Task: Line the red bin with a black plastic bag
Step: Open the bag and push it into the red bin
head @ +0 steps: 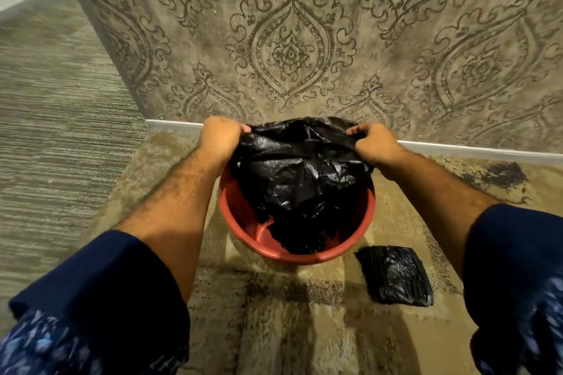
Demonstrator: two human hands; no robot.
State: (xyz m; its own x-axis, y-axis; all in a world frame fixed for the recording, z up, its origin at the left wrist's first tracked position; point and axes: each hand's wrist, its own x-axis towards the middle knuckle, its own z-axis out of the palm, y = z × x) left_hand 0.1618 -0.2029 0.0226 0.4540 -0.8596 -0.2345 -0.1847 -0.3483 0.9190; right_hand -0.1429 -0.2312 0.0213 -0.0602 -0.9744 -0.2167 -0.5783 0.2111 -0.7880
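Fingers of both hands are curled tight on the top edge of the black bag (pixel 300 173): the left hand (pixel 221 138) pinches it at about ten o'clock of the bin's mouth, the right hand (pixel 376 146) at about two o'clock. Only the head view is given, and it looks down the forearms onto the red bin (pixel 240 216), which stands on the rug (pixel 170 167) close to the patterned wall (pixel 289 49). Most of the bag hangs crumpled inside the bin, its lower folds slumped against the near wall at six o'clock; the bin's bare red inside shows at seven to nine o'clock. Whether the far edge is already over the rim I cannot tell, since the plastic hides that part. A folded pack of bags (pixel 396 275) lies on the rug at about four o'clock, just beside the bin.

The step in hand looks like spreading the mouth open at the far side. The next move likely calls for stretching that edge over the far rim, then working it round toward six o'clock and pressing the bag down.
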